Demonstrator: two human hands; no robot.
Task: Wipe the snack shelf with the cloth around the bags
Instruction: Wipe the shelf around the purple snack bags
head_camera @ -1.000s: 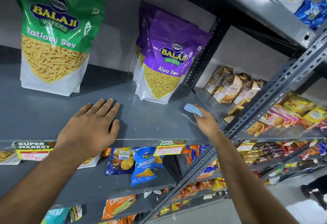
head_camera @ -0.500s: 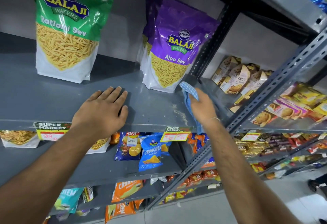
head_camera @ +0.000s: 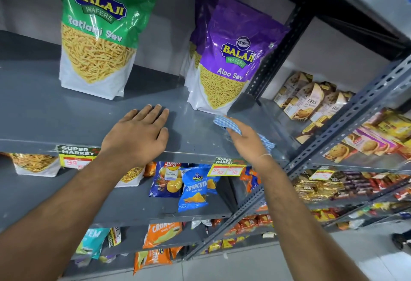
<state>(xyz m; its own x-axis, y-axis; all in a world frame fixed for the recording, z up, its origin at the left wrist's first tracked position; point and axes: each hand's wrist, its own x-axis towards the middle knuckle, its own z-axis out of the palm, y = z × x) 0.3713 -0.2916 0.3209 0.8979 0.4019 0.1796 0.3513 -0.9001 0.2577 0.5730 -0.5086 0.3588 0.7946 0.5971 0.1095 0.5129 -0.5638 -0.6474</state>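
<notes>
Two snack bags stand on the shelf (head_camera: 66,111) toward its back: the Ratlami Sev bag (head_camera: 97,36) at the left, the Aloo Sev bag (head_camera: 229,63) at the right, with another bag behind it. The left hand (head_camera: 138,136) lies flat on the shelf near its front edge, between the two bags and before them. The right hand (head_camera: 246,140) rests on the cloth (head_camera: 224,123), just before the Aloo Sev bag. Two price tags (head_camera: 226,167) hang on the front edge. Smaller packets (head_camera: 193,187) sit on the shelf below.
</notes>
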